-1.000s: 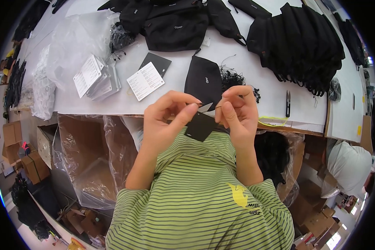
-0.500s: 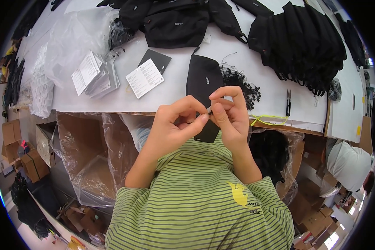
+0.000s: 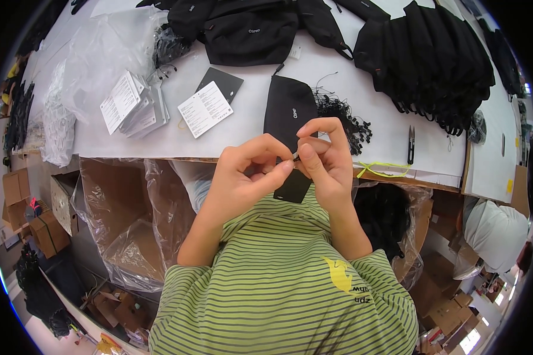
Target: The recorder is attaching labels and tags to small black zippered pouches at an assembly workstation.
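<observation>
Above the table's front edge, my left hand (image 3: 249, 171) and my right hand (image 3: 328, 165) meet fingertip to fingertip. Both are closed in a pinch on a small black end of what looks like a tag string (image 3: 296, 158), mostly hidden by the fingers. A black card hang tag (image 3: 292, 188) hangs just below them, against my striped shirt. Right behind my hands lies a flat black pouch (image 3: 287, 106) with a zip pull at its far end. Beside the pouch is a tangled pile of black tag strings (image 3: 343, 115) with small plastic ends.
White printed cards (image 3: 205, 110) and a stack of tags (image 3: 137, 106) lie left, near clear plastic bags (image 3: 100, 53). Black bags (image 3: 251, 35) sit at the back; a row of black pouches (image 3: 426, 59) is right. Thread snips (image 3: 411, 145) and a yellow-green cord (image 3: 382, 170) lie near the edge.
Both hands have shifted very slightly, with the fingertips still together. The small black end shows a bit more between them. The things on the table rest where they were.
</observation>
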`<state>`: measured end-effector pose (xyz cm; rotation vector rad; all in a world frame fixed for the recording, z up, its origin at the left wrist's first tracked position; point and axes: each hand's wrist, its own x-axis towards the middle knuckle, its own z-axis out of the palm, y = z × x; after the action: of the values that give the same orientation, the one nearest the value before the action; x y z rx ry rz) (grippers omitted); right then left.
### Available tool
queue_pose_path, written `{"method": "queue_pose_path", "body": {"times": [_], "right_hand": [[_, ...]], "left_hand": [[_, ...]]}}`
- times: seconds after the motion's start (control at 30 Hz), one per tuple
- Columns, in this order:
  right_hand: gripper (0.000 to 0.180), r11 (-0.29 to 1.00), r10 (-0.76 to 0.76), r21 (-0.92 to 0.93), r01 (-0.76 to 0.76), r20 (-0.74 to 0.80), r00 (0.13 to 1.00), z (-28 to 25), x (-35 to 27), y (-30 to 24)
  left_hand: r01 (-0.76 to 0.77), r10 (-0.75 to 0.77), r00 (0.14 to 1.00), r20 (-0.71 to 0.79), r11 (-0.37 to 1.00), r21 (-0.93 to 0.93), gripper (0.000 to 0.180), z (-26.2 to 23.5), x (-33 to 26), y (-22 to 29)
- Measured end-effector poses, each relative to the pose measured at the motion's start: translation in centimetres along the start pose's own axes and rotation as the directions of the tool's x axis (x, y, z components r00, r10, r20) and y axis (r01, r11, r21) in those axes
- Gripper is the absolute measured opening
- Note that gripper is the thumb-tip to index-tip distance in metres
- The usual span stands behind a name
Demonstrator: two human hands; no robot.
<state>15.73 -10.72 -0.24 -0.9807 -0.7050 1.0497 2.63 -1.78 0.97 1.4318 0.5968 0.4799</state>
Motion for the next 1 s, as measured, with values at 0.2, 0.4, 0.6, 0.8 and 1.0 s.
{"method": "queue_pose_path", "body": {"times": [0.2,0.4,0.6,0.8,1.0], "right_hand": [[0.018,0.992,-0.033,-0.126,0.028,-0.043,0.999,0.0,-0.1,0.2],[0.018,0.988,-0.043,-0.153,0.035,-0.052,0.998,0.0,0.0,0.4],[0.019,0.981,-0.021,-0.192,0.029,0.047,0.999,-1.0,0.0,0.0],[0.018,0.999,-0.011,0.053,0.009,0.022,1.0,-0.1,-0.2,0.1],[0.018,0.999,-0.003,0.035,0.002,0.041,0.999,0.4,-0.3,0.3]], "left_hand": [[0.012,-0.012,1.0,0.008,1.0,-0.007,0.005,-0.1,0.1,-0.1],[0.037,-0.036,0.999,0.03,0.999,-0.037,0.005,-0.4,0.1,-0.1],[0.01,-0.004,0.998,0.066,0.997,-0.078,0.005,-0.6,0.1,-0.4],[0.02,-0.012,0.997,0.082,0.995,-0.099,0.006,-0.6,-0.1,-0.3],[0.013,-0.006,0.999,0.052,0.991,-0.136,0.006,-0.7,-0.6,-0.4]]}}
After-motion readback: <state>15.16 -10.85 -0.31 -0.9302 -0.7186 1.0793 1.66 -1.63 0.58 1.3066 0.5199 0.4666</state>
